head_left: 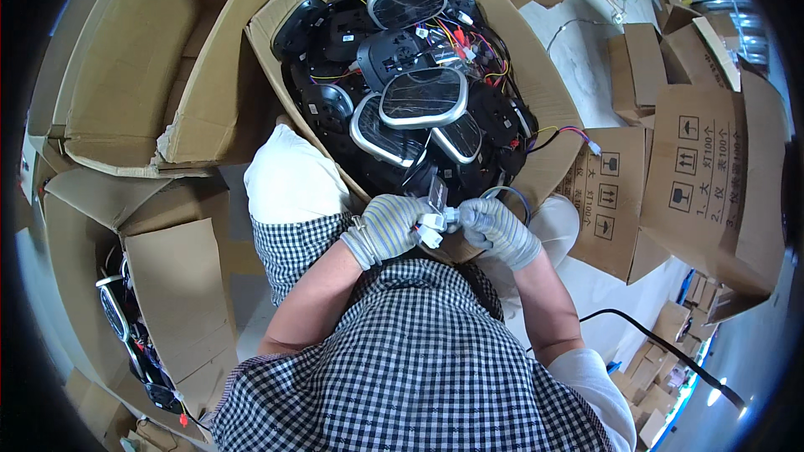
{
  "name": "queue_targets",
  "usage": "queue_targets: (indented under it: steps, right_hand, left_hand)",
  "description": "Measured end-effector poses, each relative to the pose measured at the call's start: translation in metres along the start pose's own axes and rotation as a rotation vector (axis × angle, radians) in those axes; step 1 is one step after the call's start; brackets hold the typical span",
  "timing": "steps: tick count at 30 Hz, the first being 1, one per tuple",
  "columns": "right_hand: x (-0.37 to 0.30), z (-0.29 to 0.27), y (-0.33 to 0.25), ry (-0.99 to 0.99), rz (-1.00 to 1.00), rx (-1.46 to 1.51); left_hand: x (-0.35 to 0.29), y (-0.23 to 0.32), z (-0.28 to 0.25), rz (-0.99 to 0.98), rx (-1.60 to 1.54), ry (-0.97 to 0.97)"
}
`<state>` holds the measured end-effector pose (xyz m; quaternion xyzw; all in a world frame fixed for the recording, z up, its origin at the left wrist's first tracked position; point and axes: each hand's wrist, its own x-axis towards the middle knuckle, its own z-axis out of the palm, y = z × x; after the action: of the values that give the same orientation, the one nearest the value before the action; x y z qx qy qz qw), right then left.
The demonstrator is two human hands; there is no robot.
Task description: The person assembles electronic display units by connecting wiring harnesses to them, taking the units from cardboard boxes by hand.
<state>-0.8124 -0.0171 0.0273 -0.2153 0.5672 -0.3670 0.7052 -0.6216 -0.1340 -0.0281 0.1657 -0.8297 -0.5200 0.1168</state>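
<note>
While both gloved hands meet just below the middle of the frame, the left hand (387, 228) is clenched around a small white plastic connector (432, 228), and the right hand (496, 230) pinches the same connector from the other side, its fingers (471, 216) closed on it. A clear plastic piece (436, 193) stands up just above the connector, between the two hands; whether it is joined to the connector cannot be told. A thin looped wire (506, 192) arcs just over the right hand.

Directly above the hands, filling the upper middle of the frame, sits a large open cardboard box (544, 75) packed with black electronic units (394, 54), several showing oval glossy faces with silver rims (423, 97), tangled with red, yellow and black wires (469, 42). The hands hover at the box's near edge.

Empty open cartons (126, 59) occupy the upper left, and another carton (176, 301) at lower left holds more black units (117, 318). Closed printed cartons (712, 167) stack at the right. A black cable (653, 339) runs across the floor at lower right. The person wears a checked apron (402, 368) over white clothing.
</note>
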Motion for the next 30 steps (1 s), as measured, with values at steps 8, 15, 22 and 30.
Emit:
queue_targets:
  steps: [8, 15, 22, 30]
  right_hand:
    - [0.004, -0.003, 0.011, -0.009, 0.008, 0.085]
    - [0.004, -0.004, 0.005, 0.011, 0.052, 0.087]
    - [0.009, -0.002, -0.003, 0.015, 0.077, 0.103]
    - [0.010, 0.000, -0.020, -0.013, 0.089, 0.055]
  left_hand:
    - [0.002, -0.008, 0.004, 0.030, -0.116, -0.030]
    - [0.004, -0.003, 0.001, 0.010, -0.175, -0.010]
    - [0.008, 0.002, -0.007, -0.033, -0.225, -0.014]
    - [0.008, -0.001, -0.009, -0.037, -0.272, -0.014]
